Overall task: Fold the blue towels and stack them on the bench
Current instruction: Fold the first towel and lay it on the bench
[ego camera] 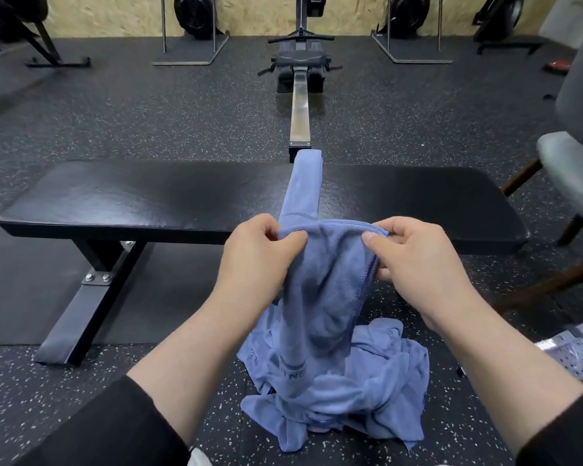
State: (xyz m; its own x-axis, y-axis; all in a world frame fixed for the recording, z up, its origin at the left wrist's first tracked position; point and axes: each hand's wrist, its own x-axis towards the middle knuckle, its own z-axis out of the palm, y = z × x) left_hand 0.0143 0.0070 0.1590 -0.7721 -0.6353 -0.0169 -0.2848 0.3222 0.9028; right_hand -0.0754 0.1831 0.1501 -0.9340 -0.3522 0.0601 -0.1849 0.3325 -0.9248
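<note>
Both hands have a tight grip on the top edge of one blue towel: left hand pinches the left corner, right hand pinches the right, thumbs on top. The towel hangs down between them onto a crumpled pile of blue towels on the floor. Just past the hands, a folded towel lies across the black tabletop. A rowing machine sits behind it, and a grey chair is off to the right.

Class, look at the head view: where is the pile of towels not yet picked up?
The pile lies on the floor at bottom centre, in front of the bench, below the held towel.
</note>
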